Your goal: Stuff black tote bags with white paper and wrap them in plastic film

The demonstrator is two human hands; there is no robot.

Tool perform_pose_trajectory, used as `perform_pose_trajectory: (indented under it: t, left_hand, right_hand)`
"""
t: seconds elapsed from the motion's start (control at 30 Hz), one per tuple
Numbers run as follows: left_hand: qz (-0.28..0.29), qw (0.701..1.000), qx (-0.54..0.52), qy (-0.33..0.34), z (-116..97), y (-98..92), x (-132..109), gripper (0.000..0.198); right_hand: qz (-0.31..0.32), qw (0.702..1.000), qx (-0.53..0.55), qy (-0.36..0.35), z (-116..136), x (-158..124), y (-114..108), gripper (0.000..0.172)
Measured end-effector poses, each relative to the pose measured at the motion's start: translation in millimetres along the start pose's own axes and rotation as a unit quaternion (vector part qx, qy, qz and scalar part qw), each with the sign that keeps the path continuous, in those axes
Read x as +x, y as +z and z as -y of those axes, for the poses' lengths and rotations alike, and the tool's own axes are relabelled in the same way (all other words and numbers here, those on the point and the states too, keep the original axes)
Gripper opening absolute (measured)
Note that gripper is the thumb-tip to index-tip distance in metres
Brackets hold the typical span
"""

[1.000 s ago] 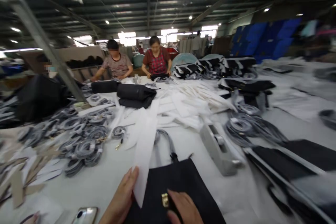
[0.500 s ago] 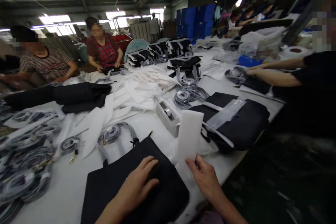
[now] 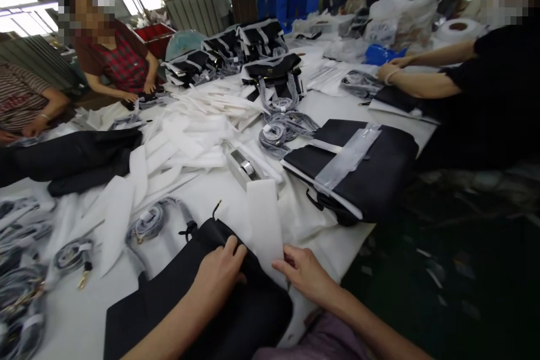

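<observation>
A black handbag [image 3: 162,312] lies flat in front of me, its wrapped strap coil [image 3: 148,220] spread beyond its top edge. My left hand [image 3: 221,267] is closed over the bag's upper right side, its fingers curled on the opening edge and the thumb partly hidden. In my right hand [image 3: 307,274] a strip of white foam sheet [image 3: 265,219] is pinched by its lower right edge. The strip stands up beside the bag's opening. Just behind it sits a grey tape dispenser [image 3: 241,164].
Another black bag [image 3: 371,163] with a plastic-wrapped strap lies at right by the table edge. Loose white foam sheets [image 3: 189,135] pile up mid-table. Wrapped straps [image 3: 21,287] lie at left. Co-workers stand at left and right, one reaching in with an arm [image 3: 422,81].
My left hand has gone from hovering open over the bag to gripping its opening edge. The foam strip in my right hand has come nearer the bag. The view has shifted.
</observation>
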State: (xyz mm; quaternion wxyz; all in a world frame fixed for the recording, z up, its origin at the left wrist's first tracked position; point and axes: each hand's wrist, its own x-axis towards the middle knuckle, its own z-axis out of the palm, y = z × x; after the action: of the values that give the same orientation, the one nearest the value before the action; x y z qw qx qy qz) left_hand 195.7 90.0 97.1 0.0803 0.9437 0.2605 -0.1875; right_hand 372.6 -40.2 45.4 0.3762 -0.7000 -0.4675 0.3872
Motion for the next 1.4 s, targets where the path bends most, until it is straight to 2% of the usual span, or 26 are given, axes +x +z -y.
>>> perform_pose_trajectory:
  t: [0.1, 0.27, 0.37, 0.5, 0.63, 0.8, 0.97, 1.03, 1.13, 1.27, 1.33, 1.4]
  left_hand:
    - [-0.066, 0.995, 0.069, 0.016, 0, 12.4, -21, 0.014]
    - [-0.172, 0.979, 0.095, 0.056, 6, 24.3, -42, 0.010]
    - [-0.209, 0.971, 0.092, 0.066, 6, 24.3, -44, 0.009]
    - [-0.202, 0.974, 0.083, 0.064, 3, 24.5, -42, 0.012]
    - [-0.182, 0.979, 0.075, 0.058, -1, 29.1, -41, 0.010]
    - [-0.178, 0.980, 0.078, 0.046, -6, 28.0, -36, 0.010]
    - [-0.193, 0.960, 0.124, 0.160, -3, 7.3, -19, 0.005]
    - [-0.180, 0.958, 0.126, 0.182, -4, 0.4, -11, 0.004]
    - [-0.154, 0.965, 0.109, 0.184, -6, -2.6, 1, 0.003]
    - [-0.121, 0.973, 0.062, 0.187, -9, -0.8, 9, 0.008]
    - [-0.119, 0.974, 0.048, 0.184, -9, 0.6, 9, 0.011]
    - [-0.120, 0.974, 0.052, 0.185, -9, 3.5, 8, 0.011]
  right_hand:
    - [0.010, 0.999, -0.037, -0.018, -1, 4, -4, 0.028]
    - [0.005, 1.000, -0.017, -0.017, 12, 11, -3, 0.030]
    - [0.045, 0.998, -0.023, -0.026, 21, 13, -1, 0.033]
    - [0.133, 0.984, -0.107, -0.055, 31, 16, 0, 0.028]
    - [0.216, 0.948, -0.233, -0.035, 35, 19, 4, 0.021]
    - [0.222, 0.922, -0.315, -0.036, 37, 18, 20, 0.021]
    - [0.212, 0.911, -0.349, -0.063, 37, 13, 21, 0.017]
    - [0.197, 0.923, -0.323, -0.069, 32, 9, 17, 0.015]
    - [0.167, 0.963, -0.203, -0.059, 17, 1, 16, 0.023]
    - [0.116, 0.991, -0.070, 0.010, -2, -11, 18, 0.029]
    - [0.110, 0.993, -0.022, 0.037, 0, -10, 12, 0.027]
    - [0.074, 0.996, 0.021, 0.040, 12, -1, 6, 0.020]
